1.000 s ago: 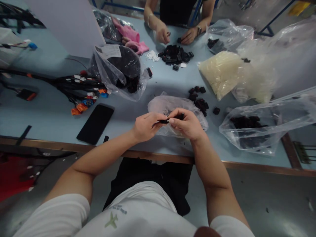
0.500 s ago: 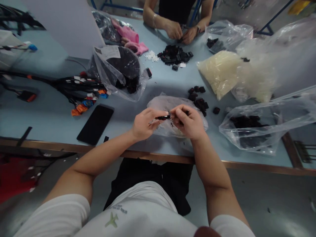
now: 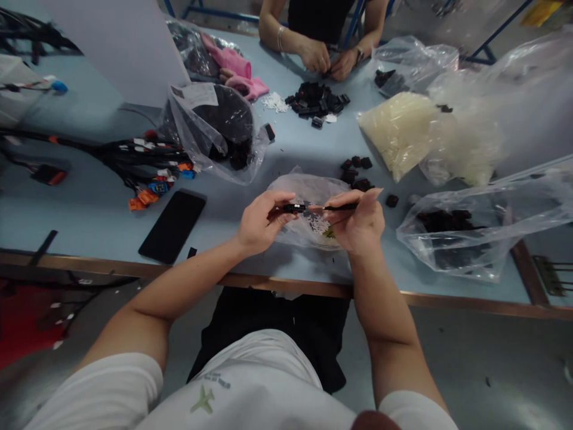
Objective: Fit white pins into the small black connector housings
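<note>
My left hand (image 3: 259, 224) pinches one black connector (image 3: 293, 208); my right hand (image 3: 358, 226) grips one thin black rod (image 3: 342, 207).

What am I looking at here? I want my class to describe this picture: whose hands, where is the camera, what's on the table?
No machine here: a person works with bare hands, and the camera sits on that person's head, looking forward and down, so the arms reach in from below. The left hand pinches a small black part; the right hand holds a thin black rod pointed at it. Under them lies a clear bag with white bits. On the blue table lie a phone, a wire bundle, other bags and a pile of black parts. Across the table a co-worker's hands handle similar parts.
</note>
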A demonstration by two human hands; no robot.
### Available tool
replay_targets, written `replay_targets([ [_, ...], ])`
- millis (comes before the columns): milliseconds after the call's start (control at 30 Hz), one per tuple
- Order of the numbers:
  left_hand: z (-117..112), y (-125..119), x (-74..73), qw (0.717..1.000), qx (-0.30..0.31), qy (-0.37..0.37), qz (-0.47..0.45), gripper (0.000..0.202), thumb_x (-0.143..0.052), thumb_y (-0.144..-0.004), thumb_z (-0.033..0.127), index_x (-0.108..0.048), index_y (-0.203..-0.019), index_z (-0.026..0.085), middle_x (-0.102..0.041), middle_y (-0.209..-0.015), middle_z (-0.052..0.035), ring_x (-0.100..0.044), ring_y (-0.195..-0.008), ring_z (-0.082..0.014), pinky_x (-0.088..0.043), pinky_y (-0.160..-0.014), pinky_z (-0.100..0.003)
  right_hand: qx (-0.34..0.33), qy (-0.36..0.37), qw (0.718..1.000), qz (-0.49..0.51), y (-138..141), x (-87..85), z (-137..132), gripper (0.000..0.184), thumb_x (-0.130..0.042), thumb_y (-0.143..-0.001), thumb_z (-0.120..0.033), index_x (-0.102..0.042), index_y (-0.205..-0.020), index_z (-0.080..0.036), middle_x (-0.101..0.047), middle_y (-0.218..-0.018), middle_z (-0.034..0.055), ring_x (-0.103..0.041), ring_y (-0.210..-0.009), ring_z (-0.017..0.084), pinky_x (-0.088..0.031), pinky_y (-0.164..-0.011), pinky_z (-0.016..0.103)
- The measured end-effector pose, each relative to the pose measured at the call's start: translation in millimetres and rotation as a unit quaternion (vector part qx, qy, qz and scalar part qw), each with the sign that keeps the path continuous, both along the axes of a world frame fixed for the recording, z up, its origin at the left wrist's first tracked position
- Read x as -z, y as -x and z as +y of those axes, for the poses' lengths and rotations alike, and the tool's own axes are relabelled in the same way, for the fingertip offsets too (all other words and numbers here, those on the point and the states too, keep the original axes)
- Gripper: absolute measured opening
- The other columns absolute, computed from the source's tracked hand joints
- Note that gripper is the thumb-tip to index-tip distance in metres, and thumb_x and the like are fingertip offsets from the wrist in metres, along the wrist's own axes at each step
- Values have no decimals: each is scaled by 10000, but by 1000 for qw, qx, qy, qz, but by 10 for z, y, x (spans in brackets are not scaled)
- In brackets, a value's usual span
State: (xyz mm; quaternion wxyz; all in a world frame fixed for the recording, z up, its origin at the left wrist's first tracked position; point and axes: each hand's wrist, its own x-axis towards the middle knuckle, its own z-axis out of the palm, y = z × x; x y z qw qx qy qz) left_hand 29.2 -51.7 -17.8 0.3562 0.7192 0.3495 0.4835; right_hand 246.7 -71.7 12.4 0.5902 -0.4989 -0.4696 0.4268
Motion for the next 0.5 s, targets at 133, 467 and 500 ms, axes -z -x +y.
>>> replay_targets([
  [133,-9,-10,-2,998,19,52,-14,374,-744,-995,541,-749,-1163,207,-824,-1066,-79,-821,-955,-205,-678,-861,-313,-16,-21,999,33,58,-15,-40,462,-871,-770,-710,-719,-828,-277,-696,-706,-14,-675,-605,171,-586,-612,355],
  [467,-50,-30,-39,988,55,130,-69,315,-797,-970,464,-754,-1129,195,-857,-1009,-61,-847,-913,-208,-692,-851,-300,-18,-41,999,-13,25,170,-69,301,-857,-862,-543,-769,-890,-256,-736,-723,-23,-686,-624,149,-551,-603,303],
  [500,-51,-31,-42,988,54,130,-71,311,-803,-965,458,-757,-1124,195,-857,-1006,-60,-848,-912,-209,-693,-852,-300,-18,-43,999,-17,23,176,-67,299,-852,-866,-542,-770,-890,-256,-737,-727,-22,-682,-621,148,-554,-603,306],
])
